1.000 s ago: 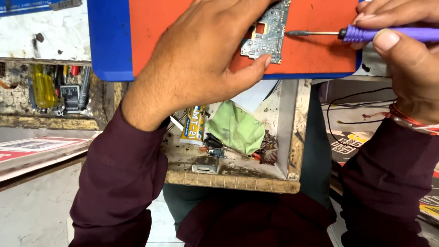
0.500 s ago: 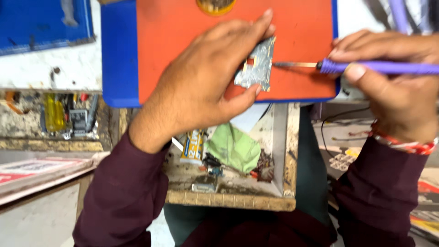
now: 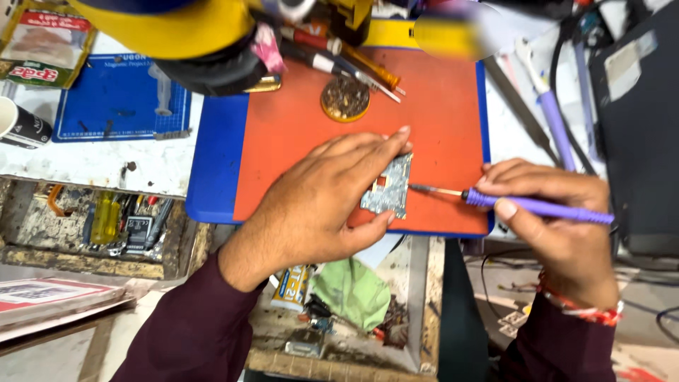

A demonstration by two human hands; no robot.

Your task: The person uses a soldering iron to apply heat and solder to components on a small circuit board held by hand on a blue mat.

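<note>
Nearest, below the bench edge, an open drawer (image 3: 417,311) holds a green cloth (image 3: 351,291), a small tube and odd bits. A second drawer (image 3: 42,256) at near left shows a yellow tool (image 3: 106,216) among other handles.

On the orange mat (image 3: 297,152), close to its near edge, lies the board (image 3: 387,187), a small grey metal-clad piece with a square opening. The left hand (image 3: 318,201) lies flat over its left side, fingers spread, thumb at the near edge and fingertips at the far corner, pinning it to the mat. The right hand (image 3: 555,212) pinches a purple screwdriver (image 3: 523,205) between thumb and fingers, held nearly level; its thin tip meets the board's right edge.

The step in hand looks like working a screw or catch at that edge. The next move likely calls for steady pressure from the left hand so the board cannot slide, and a square seat of the tip before any turn.

Farther off sit a round brass-wool tip cleaner (image 3: 345,97), a bundle of tools (image 3: 339,56), a blue mat (image 3: 120,99) at far left with a paper cup (image 3: 21,126), and a second purple tool (image 3: 555,127) at right.
</note>
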